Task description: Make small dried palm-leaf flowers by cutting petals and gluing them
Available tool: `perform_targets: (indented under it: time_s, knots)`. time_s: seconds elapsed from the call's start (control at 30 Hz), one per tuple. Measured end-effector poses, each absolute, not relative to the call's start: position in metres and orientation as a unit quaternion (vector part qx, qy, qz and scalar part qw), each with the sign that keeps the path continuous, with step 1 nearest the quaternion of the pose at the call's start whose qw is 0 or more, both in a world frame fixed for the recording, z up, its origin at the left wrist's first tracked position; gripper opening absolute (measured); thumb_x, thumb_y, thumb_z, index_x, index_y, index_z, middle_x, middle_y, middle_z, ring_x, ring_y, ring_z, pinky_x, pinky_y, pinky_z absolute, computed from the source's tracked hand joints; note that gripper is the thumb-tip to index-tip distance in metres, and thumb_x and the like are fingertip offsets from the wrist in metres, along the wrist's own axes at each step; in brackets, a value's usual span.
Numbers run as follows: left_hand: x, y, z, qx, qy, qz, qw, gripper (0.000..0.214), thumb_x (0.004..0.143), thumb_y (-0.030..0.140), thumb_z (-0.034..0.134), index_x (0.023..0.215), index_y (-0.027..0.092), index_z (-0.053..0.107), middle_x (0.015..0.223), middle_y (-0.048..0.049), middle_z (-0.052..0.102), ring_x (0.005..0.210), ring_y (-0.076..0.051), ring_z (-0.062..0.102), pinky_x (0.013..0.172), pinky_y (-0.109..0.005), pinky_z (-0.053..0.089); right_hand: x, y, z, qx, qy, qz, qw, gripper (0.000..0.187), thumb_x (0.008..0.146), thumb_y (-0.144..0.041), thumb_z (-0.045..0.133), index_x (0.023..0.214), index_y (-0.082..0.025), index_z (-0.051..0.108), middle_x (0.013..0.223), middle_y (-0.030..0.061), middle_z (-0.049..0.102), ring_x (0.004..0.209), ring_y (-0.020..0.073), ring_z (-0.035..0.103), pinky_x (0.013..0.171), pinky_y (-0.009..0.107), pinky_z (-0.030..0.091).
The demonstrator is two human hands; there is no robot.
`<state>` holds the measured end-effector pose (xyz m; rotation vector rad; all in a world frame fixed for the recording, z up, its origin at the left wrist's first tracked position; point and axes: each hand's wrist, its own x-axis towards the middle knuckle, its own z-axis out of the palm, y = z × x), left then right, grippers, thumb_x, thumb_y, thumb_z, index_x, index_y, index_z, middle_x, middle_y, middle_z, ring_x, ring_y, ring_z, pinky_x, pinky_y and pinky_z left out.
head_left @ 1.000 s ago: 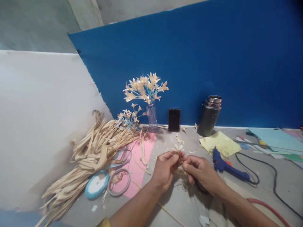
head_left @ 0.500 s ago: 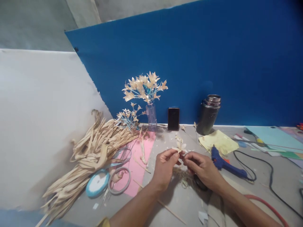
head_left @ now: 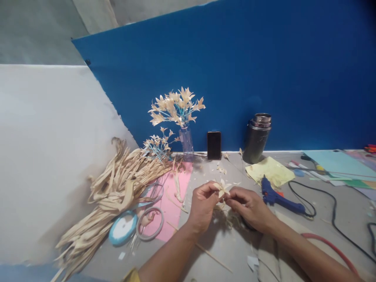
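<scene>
The pale flower [head_left: 223, 188] was between my two hands, above the worktop [head_left: 207, 176]. My left hand [head_left: 203, 206] was pinched on it, from its left side; my right hand [head_left: 250, 207] had its fingers drawn together close at its right, their grip hidden. Right of the flower lay the blue glue gun [head_left: 276, 197]; beyond the flower, the phone [head_left: 214, 145] stood upright.

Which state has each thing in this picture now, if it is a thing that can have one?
Left hand: pinching the pale flower
Right hand: fingers bent beside the pale flower, grip partly hidden
Pale flower: petals spread open
Flask: standing, uncapped
Phone: upright, screen dark
Glue gun: lying down; heat cannot be told
Clear vase: standing, bearing blossoms
Yellow paper: wrinkled
</scene>
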<state>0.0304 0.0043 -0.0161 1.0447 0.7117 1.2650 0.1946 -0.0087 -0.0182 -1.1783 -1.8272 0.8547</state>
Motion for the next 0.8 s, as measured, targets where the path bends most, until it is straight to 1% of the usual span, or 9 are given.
perform_targets:
  time_s: [0.17, 0.33, 0.43, 0.53, 0.57, 0.63, 0.73, 0.8]
  knots:
    - [0.030, 0.004, -0.022, 0.447, 0.300, 0.543, 0.644, 0.022, 0.070, 0.027, 0.083, 0.065, 0.016, 0.063, 0.068, 0.0007, 0.057, 0.065, -0.011, 0.049, 0.067, -0.023, 0.039, 0.193, -0.010, -0.018, -0.450, -0.731, 0.341, 0.384, 0.019, 0.090, -0.029, 0.057, 0.078, -0.020, 0.067, 0.072, 0.0012, 0.067, 0.067, 0.0163, 0.059, 0.067, 0.026, 0.044]
    - [0.029, 0.007, -0.020, 0.424, 0.283, 0.549, 0.663, 0.031, 0.065, 0.035, 0.085, 0.066, 0.017, 0.060, 0.064, 0.0022, 0.057, 0.062, -0.010, 0.047, 0.065, -0.024, 0.038, 0.194, -0.008, -0.025, -0.434, -0.748, 0.344, 0.366, 0.018, 0.090, -0.024, 0.054, 0.075, -0.020, 0.063, 0.069, -0.0003, 0.065, 0.065, 0.0150, 0.058, 0.064, 0.025, 0.042]
    - [0.028, 0.008, -0.017, 0.426, 0.305, 0.550, 0.650, 0.032, 0.065, 0.039, 0.085, 0.071, 0.017, 0.063, 0.070, -0.0004, 0.064, 0.062, -0.011, 0.051, 0.066, -0.026, 0.041, 0.196, -0.006, -0.028, -0.434, -0.756, 0.323, 0.368, 0.019, 0.091, -0.024, 0.054, 0.075, -0.020, 0.063, 0.070, 0.0001, 0.066, 0.066, 0.0153, 0.058, 0.065, 0.025, 0.042]
    - [0.029, 0.009, -0.017, 0.460, 0.356, 0.531, 0.616, 0.030, 0.070, 0.039, 0.080, 0.085, 0.015, 0.071, 0.080, -0.0058, 0.070, 0.066, -0.013, 0.056, 0.067, -0.027, 0.045, 0.197, -0.005, -0.029, -0.437, -0.746, 0.299, 0.404, 0.020, 0.093, -0.027, 0.055, 0.076, -0.020, 0.064, 0.072, 0.0007, 0.067, 0.067, 0.0156, 0.060, 0.066, 0.025, 0.043]
    - [0.030, 0.009, -0.018, 0.475, 0.377, 0.523, 0.599, 0.029, 0.071, 0.038, 0.079, 0.088, 0.014, 0.072, 0.080, -0.0063, 0.071, 0.066, -0.013, 0.056, 0.066, -0.027, 0.045, 0.198, -0.005, -0.029, -0.437, -0.743, 0.290, 0.415, 0.021, 0.094, -0.027, 0.055, 0.076, -0.021, 0.064, 0.072, 0.0008, 0.068, 0.068, 0.0157, 0.060, 0.067, 0.025, 0.043]
    - [0.030, 0.010, -0.021, 0.496, 0.416, 0.508, 0.569, 0.026, 0.074, 0.037, 0.075, 0.085, 0.014, 0.071, 0.071, -0.0035, 0.067, 0.060, -0.012, 0.053, 0.059, -0.026, 0.042, 0.198, -0.005, -0.029, -0.436, -0.740, 0.272, 0.434, 0.021, 0.094, -0.028, 0.055, 0.077, -0.021, 0.066, 0.073, 0.0009, 0.068, 0.069, 0.0158, 0.061, 0.067, 0.025, 0.044]
    - [0.028, 0.013, -0.025, 0.518, 0.462, 0.506, 0.512, 0.022, 0.079, 0.036, 0.068, 0.073, 0.014, 0.066, 0.056, 0.0039, 0.050, 0.050, -0.009, 0.041, 0.052, -0.023, 0.034, 0.200, -0.003, -0.028, -0.448, -0.727, 0.247, 0.459, 0.020, 0.093, -0.029, 0.057, 0.078, -0.021, 0.067, 0.073, 0.0008, 0.068, 0.069, 0.0160, 0.062, 0.067, 0.025, 0.045]
    - [0.026, 0.016, -0.026, 0.529, 0.485, 0.516, 0.468, 0.017, 0.078, 0.032, 0.068, 0.073, 0.015, 0.064, 0.054, 0.0071, 0.041, 0.050, -0.007, 0.036, 0.051, -0.021, 0.030, 0.203, -0.001, -0.028, -0.466, -0.702, 0.244, 0.479, 0.019, 0.091, -0.030, 0.058, 0.077, -0.021, 0.067, 0.072, 0.0008, 0.068, 0.067, 0.0159, 0.062, 0.065, 0.025, 0.045]
